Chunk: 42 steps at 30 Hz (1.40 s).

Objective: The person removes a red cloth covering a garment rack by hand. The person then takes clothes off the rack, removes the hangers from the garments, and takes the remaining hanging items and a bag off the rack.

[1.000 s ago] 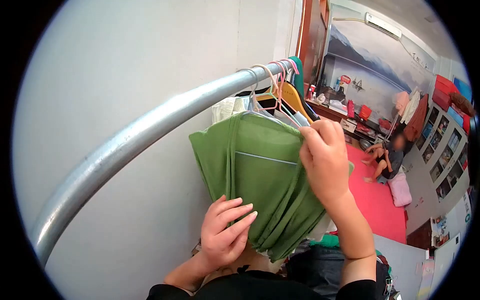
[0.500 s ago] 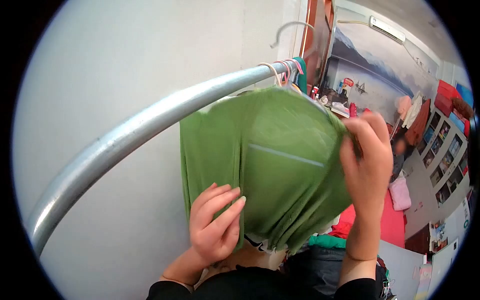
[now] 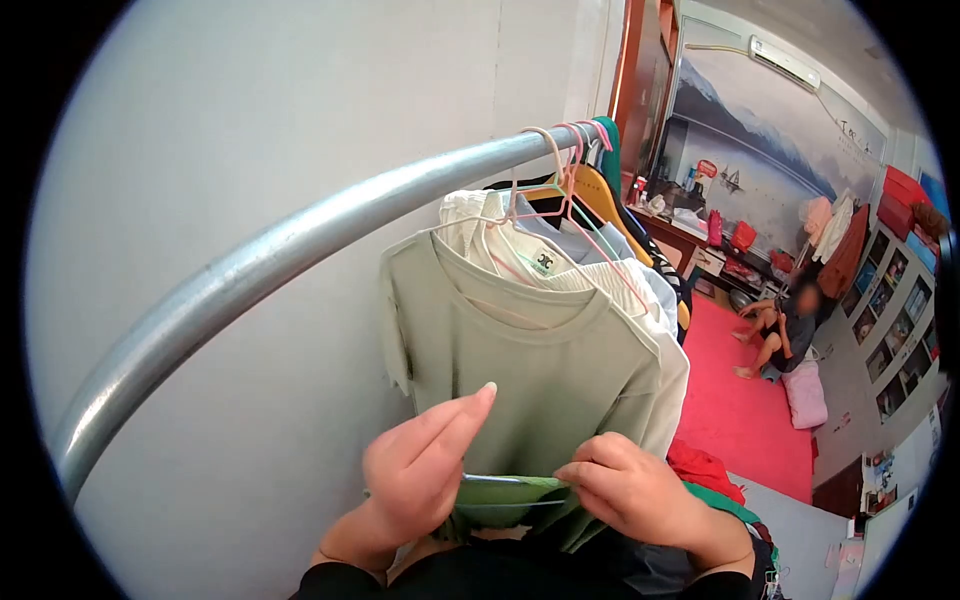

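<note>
A green garment point(image 3: 512, 492) hangs low in front of me between my hands, mostly hidden by them and the frame's lower part. My right hand point(image 3: 632, 492) pinches its upper edge on the right side. My left hand point(image 3: 420, 468) is closed at its left side, where the edge runs in behind the fingers; its index finger points up. A pale hanger bar point(image 3: 490, 479) shows along that edge. Just behind hangs a sage-green T-shirt point(image 3: 520, 380) on a pale hanger point(image 3: 512, 222), in front of white and grey-blue tops.
A curved metal rail point(image 3: 270, 235) crosses from lower left, carrying several hangers. A pale wall point(image 3: 250, 120) stands at left. Folded clothes point(image 3: 705, 475) lie at lower right. On the red floor mat point(image 3: 730, 400), a person point(image 3: 790, 325) sits near glass-fronted cabinets point(image 3: 890, 345).
The green garment has come down from in front of the rail, uncovering the sage T-shirt and other hung clothes. My right hand has moved down and left; my left hand has dropped slightly.
</note>
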### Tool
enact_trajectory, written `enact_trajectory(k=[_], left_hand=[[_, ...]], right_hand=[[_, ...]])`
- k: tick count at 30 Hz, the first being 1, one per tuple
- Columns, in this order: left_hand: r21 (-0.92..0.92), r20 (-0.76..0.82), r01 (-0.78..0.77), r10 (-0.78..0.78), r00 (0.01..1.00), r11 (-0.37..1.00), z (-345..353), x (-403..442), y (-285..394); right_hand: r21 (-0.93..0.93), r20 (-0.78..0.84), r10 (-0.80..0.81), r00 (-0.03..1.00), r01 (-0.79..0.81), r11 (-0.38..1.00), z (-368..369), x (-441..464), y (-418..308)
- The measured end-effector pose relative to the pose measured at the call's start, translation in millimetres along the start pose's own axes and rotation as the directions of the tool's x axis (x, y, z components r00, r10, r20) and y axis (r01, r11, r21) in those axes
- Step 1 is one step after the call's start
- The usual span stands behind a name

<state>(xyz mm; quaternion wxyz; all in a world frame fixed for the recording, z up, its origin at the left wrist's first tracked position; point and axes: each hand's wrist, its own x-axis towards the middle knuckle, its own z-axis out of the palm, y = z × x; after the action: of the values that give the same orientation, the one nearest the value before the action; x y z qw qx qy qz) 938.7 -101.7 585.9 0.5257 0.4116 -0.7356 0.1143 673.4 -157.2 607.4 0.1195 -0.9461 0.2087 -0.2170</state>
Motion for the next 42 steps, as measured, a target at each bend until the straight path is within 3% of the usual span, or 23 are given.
enact_trajectory(k=[2, 4, 6, 10, 12, 13, 14, 16, 18, 22, 23, 26, 28, 32, 34, 35, 36, 38, 40, 42], left_hand=[[0.028, -0.068, -0.019, 0.021, 0.997, 0.999, 0, -4, -1], [0.07, -0.109, -0.096, 0.103, 0.989, 0.993, -1, -7, 3], [0.068, -0.119, -0.108, 0.115, 0.986, 0.992, -4, -10, 8], [0.103, -0.108, -0.064, 0.075, 0.991, 0.993, -25, -22, 18], [0.105, -0.122, -0.055, 0.067, 0.99, 0.993, -32, -28, 20], [0.104, -0.132, -0.048, 0.062, 0.989, 0.993, -35, -31, 20], [0.108, -0.134, -0.044, 0.058, 0.989, 0.993, -36, -32, 20], [0.132, -0.145, -0.078, 0.097, 0.985, 0.988, -38, -32, 19], [0.135, -0.13, -0.054, 0.071, 0.989, 0.989, -38, -32, 21], [0.099, -0.107, -0.007, 0.018, 0.994, 0.995, -33, -27, 27], [0.097, -0.106, -0.009, 0.019, 0.994, 0.995, -31, -25, 25], [0.143, -0.138, -0.042, 0.062, 0.989, 0.989, -27, -12, 17], [0.471, -0.216, -0.069, 0.191, 0.958, 0.879, -25, 8, 13], [0.549, -0.169, -0.046, 0.165, 0.972, 0.834, -19, 28, 5], [0.12, -0.13, -0.017, 0.033, 0.991, 0.993, -10, 23, -2], [-0.043, -0.067, 0.097, -0.1, 0.993, 0.994, -10, 19, 6], [-0.05, -0.062, 0.092, -0.095, 0.994, 0.995, -8, 20, 5], [0.061, -0.103, -0.109, 0.115, 0.988, 0.992, -4, 23, 1], [0.109, -0.12, -0.158, 0.171, 0.978, 0.981, -3, 23, 5], [0.114, -0.103, -0.117, 0.129, 0.986, 0.987, -3, 20, 9]], right_hand=[[0.033, -0.041, -0.006, 0.999, 0.007, 0.999, -16, 13, -6], [-0.213, -0.275, -0.054, 0.96, -0.006, 0.977, -28, 33, 4], [-0.391, -0.476, -0.093, 0.875, -0.115, 0.913, -37, 66, 18], [-0.415, -0.514, -0.099, 0.852, -0.146, 0.898, -42, 112, 58], [-0.099, -0.358, 0.037, 0.933, -0.077, 0.992, -47, 124, 68], [0.017, -0.435, 0.016, 0.9, -0.01, 1.0, -45, 130, 68], [0.019, -0.432, 0.013, 0.902, -0.006, 1.0, -47, 137, 65], [0.182, -0.449, 0.135, 0.883, -0.057, 0.982, -56, 152, 61], [0.175, -0.446, 0.12, 0.887, -0.045, 0.984, -65, 178, 66], [0.171, -0.293, 0.158, 0.943, -0.111, 0.979, -55, 217, 69], [0.098, -0.226, 0.157, 0.962, -0.138, 0.986, -52, 211, 67], [0.244, -0.245, 0.071, 0.967, -0.009, 0.97, -9, 170, 69], [0.289, -0.216, 0.02, 0.976, 0.045, 0.956, 6, 123, 48], [0.41, 0.072, -0.022, 0.997, -0.01, 0.912, 5, 54, 13], [0.467, 0.121, -0.071, 0.99, 0.006, 0.884, 9, 38, 9], [0.468, 0.203, -0.071, 0.977, -0.033, 0.883, 6, 33, 5], [0.469, 0.271, -0.122, 0.955, -0.021, 0.883, 2, 31, 7], [0.378, 0.18, -0.194, 0.964, 0.114, 0.919, -12, 35, 9], [-0.148, -0.199, -0.156, 0.968, 0.127, 0.981, -34, 46, 9], [-0.536, -0.461, -0.203, 0.864, -0.088, 0.84, -58, 76, 14]])
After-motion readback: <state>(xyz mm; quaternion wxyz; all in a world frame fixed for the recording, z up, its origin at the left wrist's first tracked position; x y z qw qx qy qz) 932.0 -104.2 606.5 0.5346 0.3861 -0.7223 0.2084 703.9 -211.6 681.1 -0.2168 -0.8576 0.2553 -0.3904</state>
